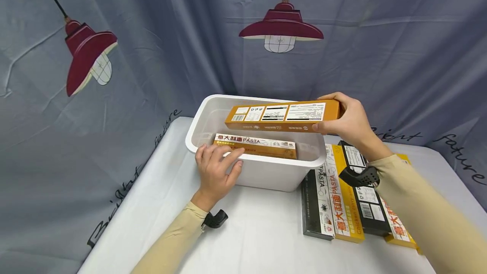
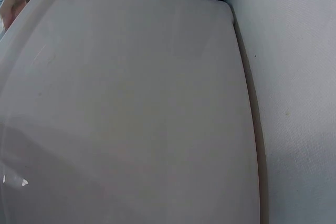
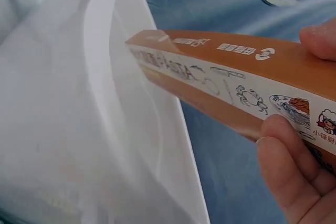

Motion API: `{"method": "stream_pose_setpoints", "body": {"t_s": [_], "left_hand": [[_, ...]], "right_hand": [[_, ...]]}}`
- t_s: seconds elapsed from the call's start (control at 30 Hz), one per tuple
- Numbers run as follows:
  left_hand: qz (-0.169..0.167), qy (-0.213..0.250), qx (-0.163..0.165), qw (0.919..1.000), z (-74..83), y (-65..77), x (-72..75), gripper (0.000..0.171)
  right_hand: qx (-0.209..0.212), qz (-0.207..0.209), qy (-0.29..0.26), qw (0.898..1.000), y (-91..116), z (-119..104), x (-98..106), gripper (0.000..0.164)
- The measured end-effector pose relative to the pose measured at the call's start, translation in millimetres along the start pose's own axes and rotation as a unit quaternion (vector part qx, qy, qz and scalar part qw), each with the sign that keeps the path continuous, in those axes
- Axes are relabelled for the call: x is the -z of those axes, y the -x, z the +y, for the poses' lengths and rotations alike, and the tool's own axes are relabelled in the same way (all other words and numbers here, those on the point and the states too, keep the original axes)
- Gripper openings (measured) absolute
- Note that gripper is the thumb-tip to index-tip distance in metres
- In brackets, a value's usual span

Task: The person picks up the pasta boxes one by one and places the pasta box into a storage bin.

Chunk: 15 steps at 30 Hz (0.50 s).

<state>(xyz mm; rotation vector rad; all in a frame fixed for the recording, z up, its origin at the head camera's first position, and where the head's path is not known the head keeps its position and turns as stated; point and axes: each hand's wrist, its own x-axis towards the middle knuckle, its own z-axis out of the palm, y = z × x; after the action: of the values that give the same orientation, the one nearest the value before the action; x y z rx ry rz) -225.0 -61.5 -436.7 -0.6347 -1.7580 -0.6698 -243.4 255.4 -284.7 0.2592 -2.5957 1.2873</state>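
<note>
My right hand (image 1: 350,117) grips one end of an orange pasta box (image 1: 281,115), thumb on its near side. The box lies lengthwise above a white plastic bin (image 1: 266,176), its far end over the opening. In the right wrist view, fingertips press the box's white printed side. Another orange-brown pasta box (image 1: 255,146) lies inside the bin along the near wall. My left hand (image 1: 217,172) holds the bin's near rim at the left, fingers over the edge and thumb outside. The left wrist view is mostly filled by the bin's outer wall (image 2: 131,93).
Right of the bin, several yellow and black pasta boxes (image 1: 344,198) lie side by side on the white tablecloth (image 1: 262,231). My right forearm (image 1: 422,206) passes over some of them. A grey-blue curtain (image 1: 171,54) printed with lamps hangs behind the table.
</note>
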Motion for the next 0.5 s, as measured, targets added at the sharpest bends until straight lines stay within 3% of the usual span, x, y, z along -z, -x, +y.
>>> {"method": "stream_pose_setpoints", "body": {"t_s": [0.33,0.5], "left_hand": [[0.004,-0.004,0.0,1.0,-0.4,-1.4,0.7,0.026],[0.007,-0.004,-0.003,1.0,-0.1,-1.5,-0.7,0.025]], "right_hand": [[-0.006,-0.098,0.025,0.995,-19,-25,-43,0.068],[-0.013,-0.119,0.056,0.991,-25,-29,-62,0.067]]}}
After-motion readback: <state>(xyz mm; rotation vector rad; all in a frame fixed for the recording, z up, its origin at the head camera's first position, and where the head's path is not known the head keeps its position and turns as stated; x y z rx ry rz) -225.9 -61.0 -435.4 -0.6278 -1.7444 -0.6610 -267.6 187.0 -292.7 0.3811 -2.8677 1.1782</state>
